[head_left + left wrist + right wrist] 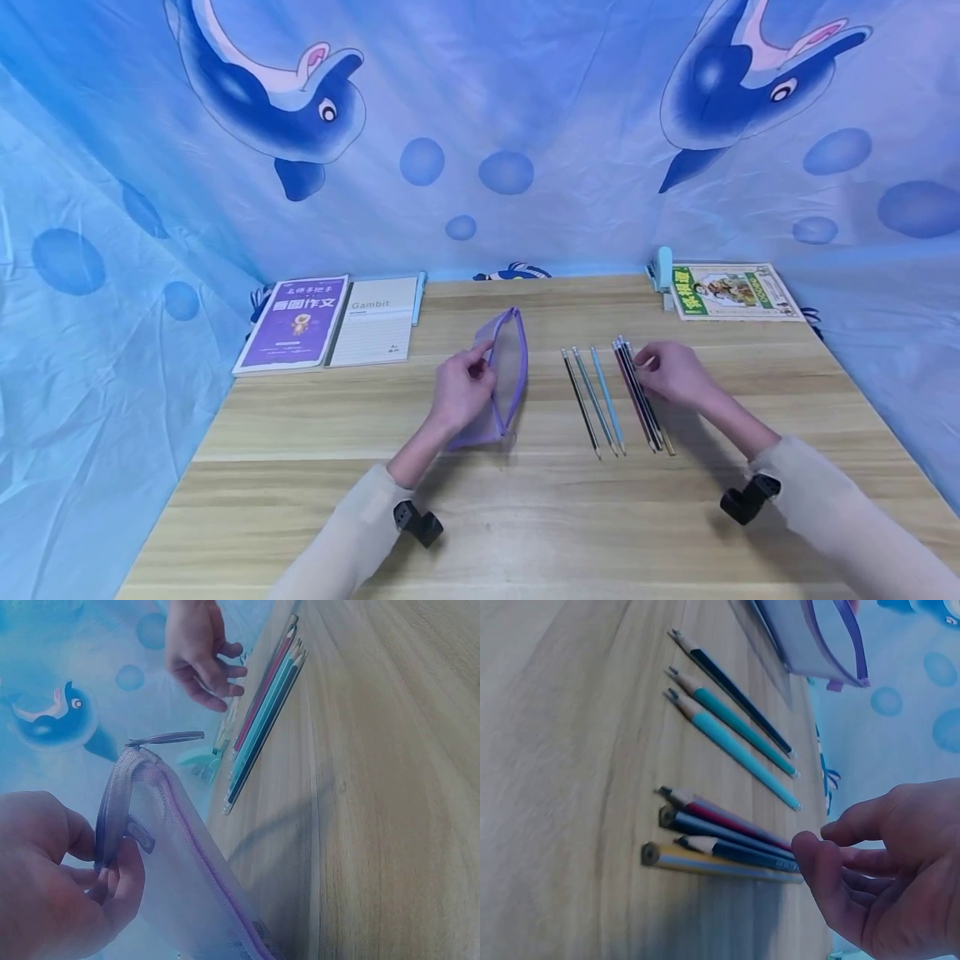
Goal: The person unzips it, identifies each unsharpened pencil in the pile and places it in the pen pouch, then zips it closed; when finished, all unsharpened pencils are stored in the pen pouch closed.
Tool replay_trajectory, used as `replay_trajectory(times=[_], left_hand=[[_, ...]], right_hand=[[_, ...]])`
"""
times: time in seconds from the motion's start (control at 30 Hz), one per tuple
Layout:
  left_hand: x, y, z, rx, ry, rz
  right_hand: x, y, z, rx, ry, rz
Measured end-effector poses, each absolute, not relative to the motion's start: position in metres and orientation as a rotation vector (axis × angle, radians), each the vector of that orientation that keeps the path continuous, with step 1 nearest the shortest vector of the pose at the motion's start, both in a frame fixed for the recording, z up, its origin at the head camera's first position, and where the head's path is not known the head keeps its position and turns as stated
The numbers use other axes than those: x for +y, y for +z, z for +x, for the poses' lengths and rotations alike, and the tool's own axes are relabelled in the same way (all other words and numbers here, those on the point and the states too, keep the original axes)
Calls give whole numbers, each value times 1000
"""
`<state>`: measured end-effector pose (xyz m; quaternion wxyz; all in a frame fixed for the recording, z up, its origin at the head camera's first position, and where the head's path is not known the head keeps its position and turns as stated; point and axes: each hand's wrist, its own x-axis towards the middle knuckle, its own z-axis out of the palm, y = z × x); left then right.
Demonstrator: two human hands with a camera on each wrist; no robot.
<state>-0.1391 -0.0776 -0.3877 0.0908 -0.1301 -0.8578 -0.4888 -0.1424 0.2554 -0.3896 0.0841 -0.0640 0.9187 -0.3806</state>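
Note:
A purple mesh pencil pouch (pixel 508 372) stands on its edge, mouth open, near the middle of the wooden table (pixel 525 508). My left hand (pixel 483 358) pinches its zip rim; in the left wrist view the thumb and fingers (pixel 112 870) grip the pouch (pixel 176 847) edge. Right of it three pencils (pixel 594 400) lie side by side, then a tight bunch of several pencils (pixel 641 396). My right hand (pixel 647 364) rests over the bunch's far ends. In the right wrist view its loosely curled fingers (pixel 821 840) touch the bunch (pixel 720 844) without closing round it.
At the table's back left lie a purple booklet (pixel 292 323) and a white notebook (pixel 375 321). A green picture book (pixel 731 292) and a small light-blue object (pixel 663 267) sit at the back right. Blue dolphin cloth (pixel 480 125) hangs behind and at both sides.

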Motion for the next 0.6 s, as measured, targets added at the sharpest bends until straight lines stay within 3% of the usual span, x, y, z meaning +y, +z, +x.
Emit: replay_trajectory(times=[0.6], left_hand=[[-79, -387, -138, -2539, -1448, -399]], right_hand=[[248, -394, -140, 2634, -1082, -146]])
